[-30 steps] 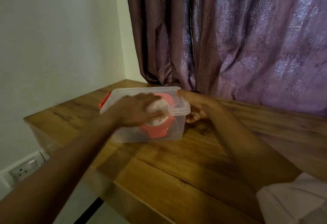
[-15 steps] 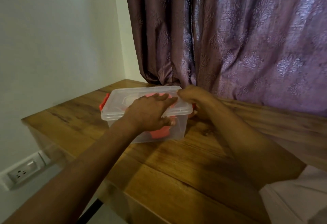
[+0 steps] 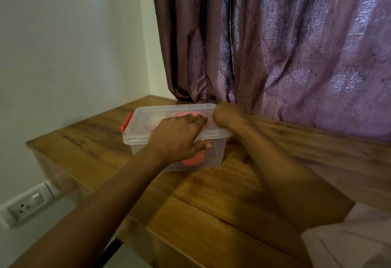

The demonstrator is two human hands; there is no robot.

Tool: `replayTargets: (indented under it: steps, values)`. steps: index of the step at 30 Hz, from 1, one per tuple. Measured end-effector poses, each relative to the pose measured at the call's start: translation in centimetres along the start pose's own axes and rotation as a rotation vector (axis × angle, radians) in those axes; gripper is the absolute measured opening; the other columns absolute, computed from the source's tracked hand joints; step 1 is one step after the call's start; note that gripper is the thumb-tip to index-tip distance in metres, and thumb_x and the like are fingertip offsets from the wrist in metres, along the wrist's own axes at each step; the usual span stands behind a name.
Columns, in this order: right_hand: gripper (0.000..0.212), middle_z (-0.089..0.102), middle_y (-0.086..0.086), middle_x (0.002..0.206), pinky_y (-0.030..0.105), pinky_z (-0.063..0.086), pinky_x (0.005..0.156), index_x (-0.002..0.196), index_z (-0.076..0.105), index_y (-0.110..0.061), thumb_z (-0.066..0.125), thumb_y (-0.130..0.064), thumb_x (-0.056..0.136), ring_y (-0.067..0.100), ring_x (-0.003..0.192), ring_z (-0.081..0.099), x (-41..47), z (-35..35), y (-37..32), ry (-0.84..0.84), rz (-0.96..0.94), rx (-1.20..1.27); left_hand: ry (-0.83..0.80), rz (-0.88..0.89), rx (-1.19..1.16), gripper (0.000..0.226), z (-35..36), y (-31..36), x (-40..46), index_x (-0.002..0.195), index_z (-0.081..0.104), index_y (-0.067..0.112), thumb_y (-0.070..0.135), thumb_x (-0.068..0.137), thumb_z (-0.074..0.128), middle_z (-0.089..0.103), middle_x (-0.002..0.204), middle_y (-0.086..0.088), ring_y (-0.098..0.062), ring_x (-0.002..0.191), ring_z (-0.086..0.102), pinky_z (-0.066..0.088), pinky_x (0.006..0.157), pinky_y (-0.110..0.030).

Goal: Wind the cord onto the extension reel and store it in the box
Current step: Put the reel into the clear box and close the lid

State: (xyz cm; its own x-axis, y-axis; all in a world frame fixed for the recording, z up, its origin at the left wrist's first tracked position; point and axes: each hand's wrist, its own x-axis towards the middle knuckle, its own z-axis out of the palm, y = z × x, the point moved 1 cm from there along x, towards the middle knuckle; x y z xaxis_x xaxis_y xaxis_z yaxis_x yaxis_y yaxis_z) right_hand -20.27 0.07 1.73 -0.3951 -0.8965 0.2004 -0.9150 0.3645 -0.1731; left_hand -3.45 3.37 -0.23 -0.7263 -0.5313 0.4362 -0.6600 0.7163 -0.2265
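Clear plastic box (image 3: 211,151) sits under my left hand (image 3: 179,134), which lies flat pressing its lid (image 3: 148,117); my right hand (image 3: 225,115) grips the lid's far corner.

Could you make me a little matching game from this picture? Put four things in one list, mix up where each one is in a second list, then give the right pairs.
Things:
1. reel
2. lid
3. red latch
4. wall socket

Places:
A. on the box's left end
B. low on the wall, below the tabletop
C. inside the clear box
D. on top of the box, under the left hand

Pairs: 1-C, 2-D, 3-A, 4-B
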Motion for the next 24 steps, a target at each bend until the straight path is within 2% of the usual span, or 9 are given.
replayTargets:
  steps: [3,7,9,12,14,16,18,21,24]
  values:
    - [0.034,0.057,0.014,0.126,0.034,0.037,0.074,0.118,0.057,-0.006,0.041,-0.015,0.090,0.032,0.112,0.054,-0.4,-0.3,0.4,0.014,0.007,0.094,0.170,0.003,0.015,0.071,0.1,-1.5,-2.2,0.127,0.060,0.017,0.070,0.088,0.031,0.070,0.120,-0.005,-0.026,0.104,0.068,0.052,0.089,-0.043]
    - [0.035,0.057,0.019,0.123,0.038,0.044,0.083,0.120,0.054,-0.006,0.044,-0.015,0.088,0.038,0.109,0.054,-2.2,-0.7,1.7,0.162,0.035,0.233,0.173,-0.228,-0.033,0.073,1.5,-6.0,-5.2,0.135,0.052,0.021,0.072,0.087,0.030,0.058,0.137,-0.007,-0.031,0.129,0.050,0.039,0.106,-0.055]
    - [0.032,0.058,0.020,0.115,0.040,0.046,0.080,0.118,0.052,-0.004,0.044,-0.012,0.088,0.039,0.102,0.055,-3.2,-1.2,1.9,0.344,-0.067,0.265,0.144,-0.314,-0.146,0.069,2.5,-7.1,-5.2,0.138,0.047,0.021,0.066,0.089,0.028,0.047,0.144,-0.010,-0.033,0.133,0.043,0.038,0.106,-0.056]
    - [0.024,0.062,0.013,0.098,0.043,0.045,0.074,0.097,0.059,-0.009,0.039,-0.020,0.091,0.034,0.089,0.056,-4.1,-1.4,1.3,0.611,-0.336,0.178,0.127,-0.327,-0.167,0.055,4.1,-7.4,-2.7,0.139,0.043,0.020,0.054,0.096,0.037,0.041,0.148,-0.010,-0.031,0.137,0.037,0.039,0.108,-0.055]
    - [0.033,0.065,0.008,0.096,0.043,0.043,0.077,0.096,0.062,-0.014,0.037,-0.035,0.091,0.030,0.089,0.057,-4.7,-0.1,0.9,0.572,-0.472,0.111,0.098,-0.331,-0.187,0.052,5.1,-7.5,-0.2,0.140,0.040,0.021,0.049,0.097,0.041,0.037,0.150,-0.010,-0.032,0.139,0.034,0.038,0.108,-0.058]
    - [0.045,0.062,0.006,0.116,0.045,0.035,0.091,0.118,0.057,-0.017,0.031,-0.043,0.091,0.028,0.105,0.054,-4.8,2.3,1.2,0.451,-0.531,-0.014,0.071,-0.366,-0.204,0.055,6.2,-7.6,2.4,0.143,0.034,0.020,0.049,0.097,0.043,0.030,0.155,-0.013,-0.036,0.143,0.029,0.035,0.110,-0.060]
    - [0.050,0.051,0.002,0.133,0.046,0.027,0.096,0.136,0.041,-0.019,0.035,-0.036,0.090,0.026,0.116,0.045,-3.1,3.9,2.3,0.428,-0.523,-0.144,0.053,-0.394,-0.174,0.060,7.5,-7.4,4.6,0.145,0.026,0.019,0.048,0.096,0.045,0.017,0.160,-0.014,-0.039,0.147,0.017,0.029,0.113,-0.062]
    - [0.055,0.048,0.001,0.135,0.046,0.027,0.094,0.139,0.035,-0.021,0.043,-0.026,0.085,0.027,0.114,0.044,0.2,4.1,2.8,0.418,-0.459,-0.183,-0.021,-0.421,-0.042,0.080,9.6,-7.6,7.4,0.150,0.011,0.020,0.051,0.090,0.055,-0.005,0.164,-0.013,-0.039,0.150,-0.002,0.018,0.116,-0.061]
    - [0.063,0.048,0.005,0.135,0.049,0.028,0.094,0.140,0.034,-0.019,0.050,-0.029,0.080,0.030,0.114,0.045,2.5,4.8,1.6,0.388,-0.419,-0.165,-0.090,-0.437,-0.005,0.106,11.5,-9.3,9.8,0.151,-0.005,0.019,0.055,0.081,0.066,-0.016,0.163,-0.014,-0.038,0.150,-0.010,0.013,0.116,-0.061]
